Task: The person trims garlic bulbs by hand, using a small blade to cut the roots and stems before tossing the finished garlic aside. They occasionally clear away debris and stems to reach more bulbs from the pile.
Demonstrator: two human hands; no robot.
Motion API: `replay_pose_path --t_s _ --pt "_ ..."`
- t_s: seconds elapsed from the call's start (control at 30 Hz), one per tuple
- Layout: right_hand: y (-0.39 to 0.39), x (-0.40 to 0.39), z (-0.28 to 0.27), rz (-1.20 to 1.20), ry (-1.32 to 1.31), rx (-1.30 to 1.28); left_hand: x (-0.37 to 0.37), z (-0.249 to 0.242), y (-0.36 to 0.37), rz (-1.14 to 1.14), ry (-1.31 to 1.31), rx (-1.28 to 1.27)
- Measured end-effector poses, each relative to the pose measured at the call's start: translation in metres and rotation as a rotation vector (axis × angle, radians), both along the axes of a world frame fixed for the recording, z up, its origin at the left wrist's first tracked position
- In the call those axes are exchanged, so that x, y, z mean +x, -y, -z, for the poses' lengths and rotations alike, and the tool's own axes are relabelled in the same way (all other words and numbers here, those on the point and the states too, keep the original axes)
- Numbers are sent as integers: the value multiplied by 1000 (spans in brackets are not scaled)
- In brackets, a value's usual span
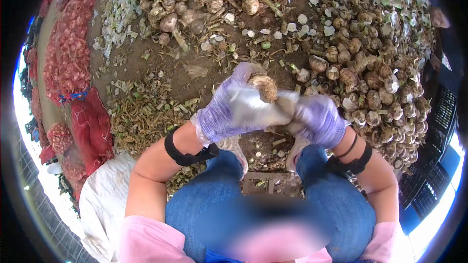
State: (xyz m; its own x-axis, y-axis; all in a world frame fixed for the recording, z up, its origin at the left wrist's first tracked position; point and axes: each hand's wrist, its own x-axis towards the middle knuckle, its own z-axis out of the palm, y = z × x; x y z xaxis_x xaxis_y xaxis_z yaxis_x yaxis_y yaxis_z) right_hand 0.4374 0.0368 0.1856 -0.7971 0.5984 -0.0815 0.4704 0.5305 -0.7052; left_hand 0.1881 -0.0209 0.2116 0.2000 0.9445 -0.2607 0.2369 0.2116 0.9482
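Note:
In the head view my left hand (pixel 228 108), in a purple-and-white glove, holds a brown garlic bulb (pixel 263 88) with its fingers closed round it. Just right of it, my right hand (pixel 316 119), gloved the same way, is closed on a tool with a broad, pale metal blade (pixel 253 107). The blade is smeared by motion and crosses in front of my left palm, below the bulb. The tool's handle is mostly hidden in my right fist.
Garlic bulbs lie heaped at the top (pixel 214 5) and in a large pile on the right (pixel 373 80). Trimmings (pixel 141 124) cover the ground at left. Red net sacks (pixel 68 53) stand far left, a white sack (pixel 107 204) lower left, black crates (pixel 441 131) far right.

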Motion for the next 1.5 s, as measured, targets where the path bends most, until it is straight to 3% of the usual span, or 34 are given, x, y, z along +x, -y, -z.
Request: replay_pose_path --t_s 0.03,0.07,0.13,0.3,0.43,0.57,0.67,0.73,0.77,0.8,0.87,0.9,0.93,0.97,1.0,1.07,1.1,1.13,1.2,1.23,1.3,1.37,1.4,1.43,1.5 --pt "-5 18 17 191 218 -127 -2 -5 1 19 -31 -25" --pt "-11 35 33 358 425 -238 -6 -11 2 98 -25 252" --pt "-6 65 25 417 434 -358 -7 -3 3 59 -47 226" --pt "-7 42 -1 336 69 -637 -11 11 -11 212 -21 170" --pt "-14 25 -39 195 -46 -756 -21 23 -23 433 -6 549" --pt "-13 9 -49 51 -59 -730 -12 20 -22 508 -68 708" --pt "-13 20 -24 79 114 -713 -19 11 -18 464 -74 738" --pt "-10 49 23 166 347 -666 -39 3 -16 337 -76 707" --pt "8 79 54 178 264 -603 -55 8 -15 218 -125 677" --pt "16 81 57 194 252 -654 -66 35 -10 -24 -122 362" --pt "26 65 39 237 308 -870 -58 50 -3 -330 293 -144" --pt "17 49 29 263 369 -996 -24 40 -22 -286 464 20" --pt "27 43 42 299 169 -995 10 30 -41 -218 653 171" --pt "38 54 66 164 113 -853 39 16 -42 -48 593 569" --pt "48 64 90 48 52 -699 35 -10 -42 87 411 531" --pt "27 35 35 138 273 -812 20 -13 -57 145 -83 703" --pt "12 28 13 101 396 -946 3 3 -58 8 -216 374" --pt "14 31 14 128 342 -939 -17 4 -73 -267 -91 -99" --pt "16 36 18 158 284 -945 -84 101 -82 -750 -257 -144" --pt "16 37 19 164 288 -962 -109 110 -88 -953 -207 -246" --pt "12 36 21 175 301 -989 -132 95 -103 -1037 -488 -472" --pt "11 33 18 197 320 -1014 -192 172 -114 -1109 -291 -450" --pt "11 34 22 215 473 -1021 -176 137 -123 -1157 -204 -514" --pt "6 32 20 208 453 -994 -185 149 -131 -1121 -178 -431" --pt "2 27 12 187 420 -945 -208 177 -150 -1164 -270 -555"
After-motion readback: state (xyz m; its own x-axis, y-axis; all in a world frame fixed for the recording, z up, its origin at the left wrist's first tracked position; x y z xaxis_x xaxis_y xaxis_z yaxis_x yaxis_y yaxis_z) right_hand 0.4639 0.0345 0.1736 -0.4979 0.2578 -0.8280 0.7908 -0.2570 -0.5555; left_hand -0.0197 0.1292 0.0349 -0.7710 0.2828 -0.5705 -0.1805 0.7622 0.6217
